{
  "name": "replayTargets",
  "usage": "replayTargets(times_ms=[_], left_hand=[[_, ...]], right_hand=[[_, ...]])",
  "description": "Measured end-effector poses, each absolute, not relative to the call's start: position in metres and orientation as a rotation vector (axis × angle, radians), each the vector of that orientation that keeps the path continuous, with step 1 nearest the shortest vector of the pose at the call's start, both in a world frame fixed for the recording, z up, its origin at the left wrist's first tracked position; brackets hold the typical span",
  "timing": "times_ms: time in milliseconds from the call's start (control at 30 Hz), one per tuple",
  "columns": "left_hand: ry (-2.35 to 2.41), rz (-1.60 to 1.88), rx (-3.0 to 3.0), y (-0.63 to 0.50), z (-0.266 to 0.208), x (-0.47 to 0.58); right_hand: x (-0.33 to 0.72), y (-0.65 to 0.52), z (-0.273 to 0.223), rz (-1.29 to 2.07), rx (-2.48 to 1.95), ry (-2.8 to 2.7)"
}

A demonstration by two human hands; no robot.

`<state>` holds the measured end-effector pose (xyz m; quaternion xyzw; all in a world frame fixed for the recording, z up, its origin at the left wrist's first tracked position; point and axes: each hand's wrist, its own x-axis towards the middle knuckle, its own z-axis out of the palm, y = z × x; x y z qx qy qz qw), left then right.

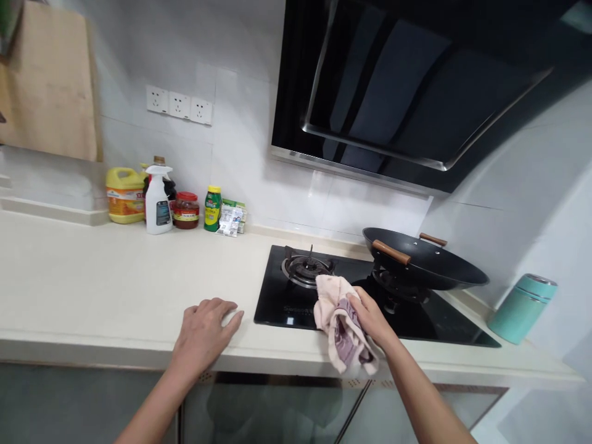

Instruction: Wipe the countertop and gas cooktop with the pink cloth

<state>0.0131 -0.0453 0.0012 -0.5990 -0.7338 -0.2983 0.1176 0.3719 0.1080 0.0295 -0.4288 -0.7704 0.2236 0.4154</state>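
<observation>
My right hand grips a pink and purple cloth, which lies bunched over the front part of the black glass gas stove and hangs toward the counter edge. Just behind the cloth is the left burner. On the right burner sits a black wok with wooden handles, not touched by either hand. My left hand rests on the pale countertop left of the stove, fingers loosely spread and holding nothing.
Against the wall stand a yellow jug, a white spray bottle, a red-lidded jar, a green bottle and small packets. A teal canister is at the right end. The black range hood overhangs the stove.
</observation>
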Motion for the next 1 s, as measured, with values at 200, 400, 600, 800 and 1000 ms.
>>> replayTargets(times_ms=[200, 400, 600, 800, 1000], left_hand=[[-2.150, -0.879, -1.756, -0.045, 0.000, 0.014], [-2.176, -0.890, -1.760, -0.049, 0.004, 0.018], [-2.205, -0.960, -1.723, -0.050, 0.008, 0.020], [-2.192, -1.064, -1.710, -0.045, 0.004, 0.013], [-2.139, -1.226, -1.737, -0.038, -0.002, -0.002]], right_hand=[[0.434, 0.131, 0.014, 0.400, -1.325, -1.793], [0.421, 0.115, 0.013, 0.275, -1.297, -1.991], [0.349, 0.095, 0.007, 0.037, -1.437, -2.262], [0.265, 0.061, 0.020, 0.196, -1.165, -2.420], [0.182, 0.033, 0.024, 0.317, -0.633, -2.594]])
